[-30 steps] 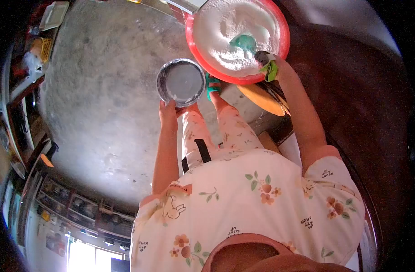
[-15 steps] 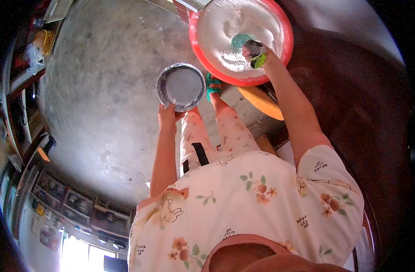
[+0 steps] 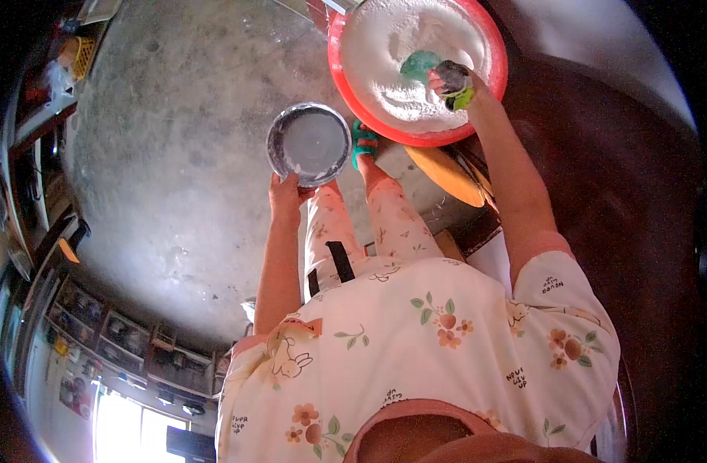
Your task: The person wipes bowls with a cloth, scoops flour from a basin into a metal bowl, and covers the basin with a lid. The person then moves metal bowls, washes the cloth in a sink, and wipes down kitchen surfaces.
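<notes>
My left hand point(image 3: 286, 190) grips the near rim of a round metal bowl point(image 3: 311, 144), fingers closed on its edge. The bowl's inside looks dusted with white, especially along the wall. My right hand point(image 3: 451, 80) wears a dark glove with a lime-green cuff and is closed round a translucent green scoop point(image 3: 419, 65). The scoop rests in white powder point(image 3: 384, 50), which fills much of a red basin point(image 3: 336, 65). Most of the scoop's handle is hidden by my fingers.
Under the basin's near side lies a flat orange-yellow round thing point(image 3: 446, 176). A green sandal point(image 3: 363, 143) is on my foot. A dark brown surface point(image 3: 600, 177) extends on the right. Shelves point(image 3: 126, 336) and a yellow basket point(image 3: 83, 58) line the left, beyond the grey floor point(image 3: 168, 154).
My right hand has shifted slightly right with the scoop, and more of the scoop shows. The basin also appears a little further right. My left hand and the metal bowl are nearly unmoved.
</notes>
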